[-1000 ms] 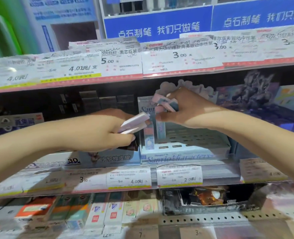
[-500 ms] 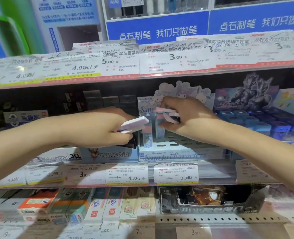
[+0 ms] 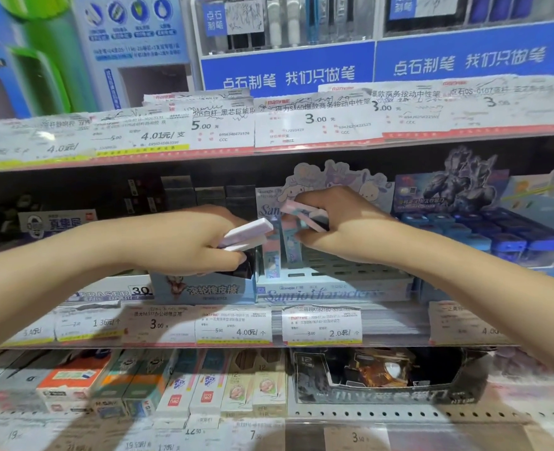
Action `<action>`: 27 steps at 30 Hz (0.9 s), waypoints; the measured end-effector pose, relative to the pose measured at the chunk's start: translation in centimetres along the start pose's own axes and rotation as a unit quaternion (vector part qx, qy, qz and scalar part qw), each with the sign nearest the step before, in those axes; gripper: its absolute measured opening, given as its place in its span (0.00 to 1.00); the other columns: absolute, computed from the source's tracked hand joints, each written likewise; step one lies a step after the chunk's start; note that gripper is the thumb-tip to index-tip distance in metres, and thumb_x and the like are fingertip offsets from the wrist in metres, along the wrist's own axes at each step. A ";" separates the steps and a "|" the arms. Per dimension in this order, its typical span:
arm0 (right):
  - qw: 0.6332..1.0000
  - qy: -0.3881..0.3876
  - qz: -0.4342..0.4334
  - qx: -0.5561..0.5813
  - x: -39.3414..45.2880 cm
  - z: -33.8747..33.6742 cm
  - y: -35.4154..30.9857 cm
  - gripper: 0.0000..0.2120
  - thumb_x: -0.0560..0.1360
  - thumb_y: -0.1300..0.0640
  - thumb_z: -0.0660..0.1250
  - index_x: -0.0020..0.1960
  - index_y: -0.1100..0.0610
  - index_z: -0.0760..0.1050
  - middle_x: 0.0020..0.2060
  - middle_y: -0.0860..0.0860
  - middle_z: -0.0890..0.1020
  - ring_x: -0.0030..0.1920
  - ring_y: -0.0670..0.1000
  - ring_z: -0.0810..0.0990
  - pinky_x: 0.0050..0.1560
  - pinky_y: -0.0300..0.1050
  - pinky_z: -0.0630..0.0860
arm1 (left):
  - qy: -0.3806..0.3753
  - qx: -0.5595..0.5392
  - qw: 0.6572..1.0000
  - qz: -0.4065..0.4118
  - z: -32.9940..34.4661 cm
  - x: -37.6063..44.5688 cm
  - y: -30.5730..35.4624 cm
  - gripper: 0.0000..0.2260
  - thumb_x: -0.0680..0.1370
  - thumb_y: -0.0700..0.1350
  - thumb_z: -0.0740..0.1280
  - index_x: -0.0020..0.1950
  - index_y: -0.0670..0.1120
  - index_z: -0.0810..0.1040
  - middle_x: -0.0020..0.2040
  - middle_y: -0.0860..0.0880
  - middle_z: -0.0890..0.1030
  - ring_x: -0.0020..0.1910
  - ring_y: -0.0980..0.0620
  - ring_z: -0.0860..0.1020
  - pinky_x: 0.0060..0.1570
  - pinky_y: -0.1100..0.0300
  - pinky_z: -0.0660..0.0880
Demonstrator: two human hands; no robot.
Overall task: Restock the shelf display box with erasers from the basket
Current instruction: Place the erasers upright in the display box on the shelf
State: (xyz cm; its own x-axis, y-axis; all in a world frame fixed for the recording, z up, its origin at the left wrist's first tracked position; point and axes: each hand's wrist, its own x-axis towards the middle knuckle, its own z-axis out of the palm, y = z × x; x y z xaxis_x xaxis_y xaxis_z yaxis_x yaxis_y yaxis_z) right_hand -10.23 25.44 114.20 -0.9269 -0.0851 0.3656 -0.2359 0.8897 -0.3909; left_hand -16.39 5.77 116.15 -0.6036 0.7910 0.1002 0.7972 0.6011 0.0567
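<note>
Slots in the pale blue Sanrio display box (image 3: 331, 284) run in rows beneath and just in front of the right hand (image 3: 344, 227), and that is what the next placement seems to turn on: the open grid lies directly below that hand, while the left hand (image 3: 187, 242) hangs off to the box's left side, over the neighbouring roller-eraser carton (image 3: 209, 289). Two or so erasers (image 3: 283, 255) already stand upright at the box's left end, long axis vertical, so each new one probably has to be turned from lying across to standing on end. The right hand is curled closed, fingers pinching a small bunch of pink and pale erasers (image 3: 306, 214) that lie roughly level, long axis left to right; how many it grips I cannot count through the blur. The left hand is also closed, thumb below and fingers above, clamped on a stack of about two lilac-white erasers (image 3: 248, 234) whose ends point up and right toward the box. Of the two, the right is nearer the empty slots; the left looks like the reserve supply. No basket shows anywhere in this view. Price tags (image 3: 321, 327) line the shelf edge (image 3: 396, 345) just below the box.
</note>
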 end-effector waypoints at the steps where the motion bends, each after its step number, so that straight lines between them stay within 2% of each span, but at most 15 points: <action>1: 1.000 -0.004 0.003 0.010 -0.1 -0.2 -0.1 0.05 0.73 0.60 0.63 0.46 0.61 0.75 0.34 0.54 0.80 0.32 0.51 0.72 0.33 0.43 0.66 | 0.006 0.005 1.000 0.010 -0.2 -0.2 0.2 0.20 0.78 0.47 0.62 0.27 0.57 0.62 0.29 0.55 0.67 0.26 0.73 0.69 0.32 0.75 0.66; 3: 1.000 -0.004 0.010 0.020 -0.2 -0.6 0.0 0.05 0.73 0.60 0.63 0.47 0.56 0.76 0.40 0.52 0.83 0.38 0.54 0.79 0.39 0.47 0.75 | 0.009 0.023 1.000 0.018 -0.3 -0.3 0.6 0.20 0.78 0.47 0.62 0.27 0.57 0.62 0.29 0.55 0.67 0.26 0.71 0.69 0.32 0.74 0.66; 5: 1.000 -0.003 0.010 0.015 -0.4 -1.0 0.0 0.07 0.73 0.59 0.64 0.50 0.53 0.78 0.45 0.53 0.84 0.43 0.55 0.81 0.44 0.48 0.77 | 0.000 0.035 0.999 0.009 -0.4 -0.3 0.7 0.20 0.78 0.48 0.62 0.27 0.56 0.62 0.30 0.54 0.67 0.25 0.66 0.69 0.30 0.73 0.66; 8: 1.000 -0.006 -0.002 0.021 -0.8 -1.1 -0.2 0.06 0.73 0.59 0.64 0.44 0.49 0.78 0.40 0.50 0.83 0.37 0.52 0.79 0.35 0.41 0.71 | -0.023 0.017 1.000 -0.006 -0.5 -0.3 0.5 0.17 0.78 0.50 0.62 0.28 0.52 0.65 0.31 0.52 0.68 0.25 0.58 0.68 0.28 0.68 0.65; 9: 1.000 -0.012 -0.001 0.019 -0.8 -1.0 -0.3 0.06 0.73 0.59 0.64 0.42 0.49 0.77 0.37 0.49 0.82 0.35 0.51 0.77 0.33 0.40 0.69 | -0.036 0.009 0.999 -0.012 -0.6 -0.4 0.5 0.17 0.77 0.50 0.62 0.29 0.50 0.65 0.32 0.52 0.68 0.25 0.58 0.68 0.28 0.67 0.65; 11: 1.000 -0.020 0.005 0.017 -0.7 -0.8 -0.3 0.05 0.73 0.59 0.64 0.45 0.52 0.78 0.34 0.49 0.79 0.31 0.49 0.74 0.31 0.39 0.67 | -0.042 0.003 0.999 -0.017 -0.6 -0.4 0.4 0.17 0.78 0.50 0.61 0.29 0.49 0.65 0.31 0.52 0.68 0.24 0.59 0.68 0.27 0.67 0.64; 13: 0.999 -0.024 0.018 0.013 -0.6 -0.6 -0.3 0.07 0.72 0.60 0.64 0.47 0.53 0.78 0.30 0.47 0.75 0.28 0.48 0.70 0.29 0.39 0.65 | -0.048 0.001 0.999 -0.023 -0.7 -0.4 0.7 0.18 0.78 0.49 0.61 0.29 0.49 0.64 0.31 0.52 0.68 0.23 0.60 0.68 0.26 0.68 0.64; 17: 0.998 -0.049 0.020 0.018 -0.9 -1.0 -0.3 0.06 0.71 0.59 0.66 0.38 0.49 0.74 0.28 0.49 0.72 0.28 0.50 0.68 0.30 0.40 0.64 | -0.046 -0.004 0.997 -0.057 -0.6 -0.5 0.4 0.18 0.77 0.52 0.61 0.29 0.48 0.67 0.28 0.52 0.70 0.22 0.59 0.68 0.25 0.69 0.65; 18: 0.998 -0.062 0.022 0.024 -1.0 -1.3 -0.2 0.04 0.71 0.56 0.67 0.40 0.49 0.73 0.29 0.49 0.72 0.29 0.49 0.69 0.30 0.40 0.65 | -0.041 -0.009 0.997 -0.059 -0.4 -0.6 0.3 0.17 0.77 0.53 0.61 0.30 0.48 0.68 0.28 0.52 0.71 0.22 0.59 0.68 0.26 0.69 0.65; 20: 0.994 -0.085 0.036 0.052 -1.7 -1.8 -0.2 0.10 0.70 0.49 0.70 0.47 0.51 0.72 0.31 0.45 0.75 0.32 0.45 0.74 0.34 0.38 0.68 | -0.019 -0.032 0.998 -0.046 0.1 -0.8 0.3 0.17 0.77 0.52 0.62 0.30 0.48 0.67 0.27 0.52 0.70 0.23 0.57 0.67 0.26 0.67 0.65; 22: 0.986 -0.109 0.061 0.115 -2.1 -2.1 0.1 0.10 0.69 0.47 0.71 0.39 0.49 0.71 0.26 0.41 0.74 0.30 0.40 0.73 0.36 0.34 0.69 | 0.029 -0.056 0.998 -0.026 0.5 -1.0 0.5 0.17 0.77 0.52 0.62 0.33 0.44 0.67 0.27 0.50 0.68 0.23 0.56 0.64 0.26 0.64 0.62; 23: 0.978 -0.127 0.079 0.143 -2.3 -2.2 0.1 0.12 0.68 0.47 0.71 0.37 0.52 0.70 0.27 0.43 0.72 0.29 0.43 0.71 0.36 0.34 0.68 | 0.062 -0.064 0.996 -0.018 0.6 -1.1 0.6 0.19 0.77 0.54 0.61 0.34 0.41 0.68 0.27 0.47 0.68 0.24 0.55 0.63 0.27 0.62 0.61; 25: 0.959 -0.147 0.109 0.214 -2.5 -2.2 0.3 0.11 0.70 0.51 0.69 0.43 0.57 0.72 0.32 0.50 0.69 0.30 0.48 0.67 0.33 0.37 0.64 | 0.121 -0.084 0.989 -0.003 0.6 -1.2 1.0 0.22 0.74 0.56 0.60 0.37 0.36 0.71 0.27 0.41 0.69 0.25 0.51 0.64 0.28 0.59 0.61; 27: 0.928 -0.154 0.122 0.315 -2.8 -2.2 0.1 0.03 0.73 0.58 0.65 0.44 0.57 0.72 0.31 0.50 0.70 0.28 0.47 0.65 0.30 0.38 0.59 | 0.154 -0.122 0.980 0.019 0.3 -1.4 1.6 0.20 0.74 0.53 0.62 0.36 0.36 0.72 0.26 0.42 0.70 0.23 0.54 0.64 0.27 0.63 0.61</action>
State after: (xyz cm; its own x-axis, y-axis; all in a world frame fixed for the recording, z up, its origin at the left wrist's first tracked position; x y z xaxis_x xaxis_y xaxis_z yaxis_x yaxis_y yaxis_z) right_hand -7.01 26.73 115.02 -0.9917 -0.1270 -0.0201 -0.0421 0.4681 -0.8827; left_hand -14.32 5.66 115.81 -0.5705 0.7169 0.4006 0.8213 0.4979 0.2787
